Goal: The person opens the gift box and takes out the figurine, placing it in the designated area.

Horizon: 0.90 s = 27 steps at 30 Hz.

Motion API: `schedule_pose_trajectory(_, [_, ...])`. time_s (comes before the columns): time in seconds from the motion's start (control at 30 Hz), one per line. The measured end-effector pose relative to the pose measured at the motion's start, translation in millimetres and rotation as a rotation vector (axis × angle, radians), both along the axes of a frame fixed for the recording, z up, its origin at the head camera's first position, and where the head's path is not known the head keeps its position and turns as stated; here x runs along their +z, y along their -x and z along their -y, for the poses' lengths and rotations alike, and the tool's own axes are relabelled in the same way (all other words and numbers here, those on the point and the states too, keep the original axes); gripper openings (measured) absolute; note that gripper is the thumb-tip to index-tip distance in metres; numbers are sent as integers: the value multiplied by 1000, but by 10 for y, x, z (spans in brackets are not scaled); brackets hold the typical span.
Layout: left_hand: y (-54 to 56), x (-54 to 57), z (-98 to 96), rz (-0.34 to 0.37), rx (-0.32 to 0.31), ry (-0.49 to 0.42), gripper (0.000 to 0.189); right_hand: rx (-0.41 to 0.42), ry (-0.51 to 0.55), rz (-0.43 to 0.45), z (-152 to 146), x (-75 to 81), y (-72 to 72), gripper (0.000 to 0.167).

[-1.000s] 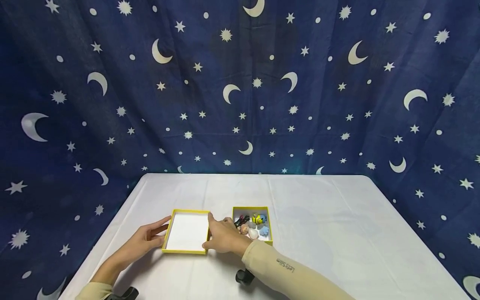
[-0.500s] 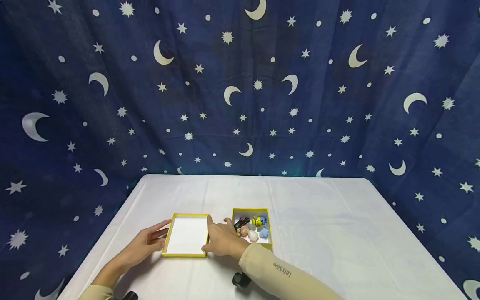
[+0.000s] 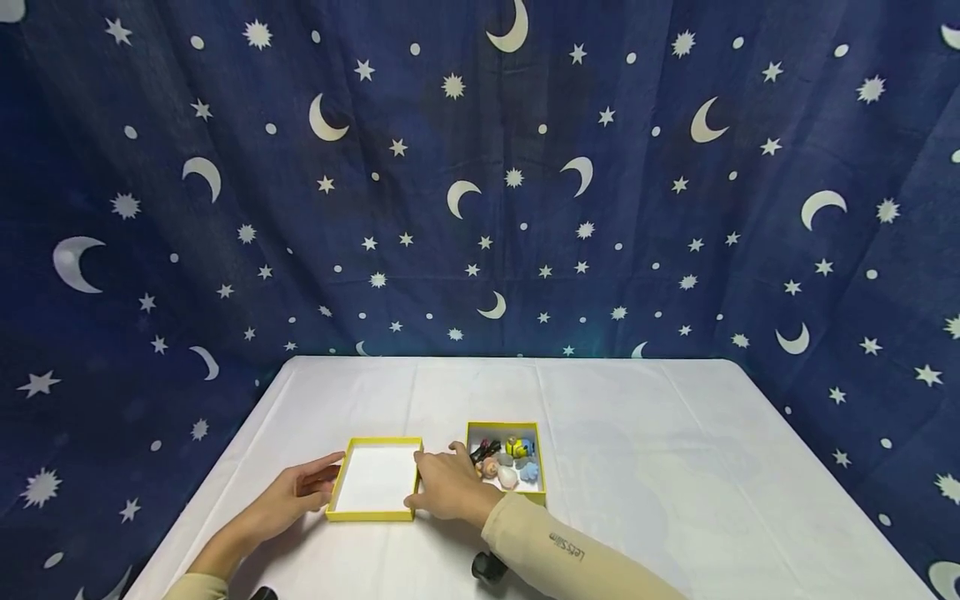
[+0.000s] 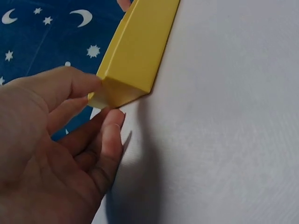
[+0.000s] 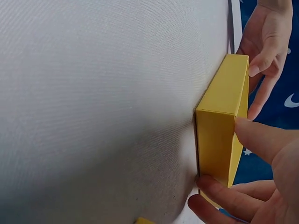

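Nearest me, a beige left sleeve (image 3: 198, 587) runs up from the bottom of the table, and across from it a beige right sleeve (image 3: 570, 546) carries small dark lettering; a black wrist device (image 3: 489, 567) shows beside it. The left hand (image 3: 279, 500) has its fingers part bent, pinching a corner on the left side of a white-lined yellow box (image 3: 375, 479); I'd not call that grip tight. The right hand (image 3: 450, 489) is spread moderately, thumb and fingers apart, holding the box's right side at rim and base. The box lies between the two hands, open side up, on the white tablecloth (image 3: 637, 467) or barely off it; I can't tell which. Just beyond the right hand stands a second yellow box (image 3: 498, 432), uncovered, with toys gathered inside: a yellow-and-blue figurine (image 3: 519, 447), a pale blue figurine (image 3: 528, 472), a white one and a dark one among them. So, as far as I can judge, the toys are already in their box, while the held one is not joined to it and neither is covered. Behind everything hangs a navy curtain (image 3: 480, 208) of moons and stars.
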<state>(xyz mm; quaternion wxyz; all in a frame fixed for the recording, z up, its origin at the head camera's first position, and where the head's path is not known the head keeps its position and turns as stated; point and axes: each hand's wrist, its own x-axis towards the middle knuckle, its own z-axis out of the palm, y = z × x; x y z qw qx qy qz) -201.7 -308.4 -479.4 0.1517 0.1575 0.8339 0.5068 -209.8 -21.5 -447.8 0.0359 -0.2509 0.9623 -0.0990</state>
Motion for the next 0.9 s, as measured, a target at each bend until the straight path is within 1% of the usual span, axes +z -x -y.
schedule_pose_trajectory(0.17, [-25, -47, 22, 21, 26, 1, 66, 18, 9, -8, -13, -34, -25, 69])
schedule_pose_trajectory(0.23, [-27, -60, 21, 15, 24, -6, 67, 16, 12, -18, -17, -41, -28, 69])
schedule_pose_trajectory(0.37, [-23, -66, 17, 20, 44, -18, 67, 2, 19, -33, -22, -39, -19, 71])
schedule_pose_trajectory(0.5, [-7, -62, 3, 18, 76, -36, 67, -5, 60, -27, -22, -41, -2, 73])
schedule_pose_trajectory(0.57, [12, -50, -6, 11, 87, -43, 66, 0, 119, -14, -34, -31, 14, 71])
schedule_pose_trajectory(0.67, [16, -7, -26, 2, 113, -34, 65, 28, 270, 47, -90, 17, 30, 62])
schedule_pose_trajectory(0.73, [-8, 42, -37, -13, 146, -11, 63, 63, 378, 100, -144, 53, 36, 57])
schedule_pose_trajectory(0.8, [-44, 97, -42, -58, 189, 19, 59, 90, 456, 147, -197, 87, 31, 54])
schedule_pose_trajectory(0.9, [-53, 196, -56, -175, 236, 58, 52, 109, 507, 160, -276, 124, 52, 52])
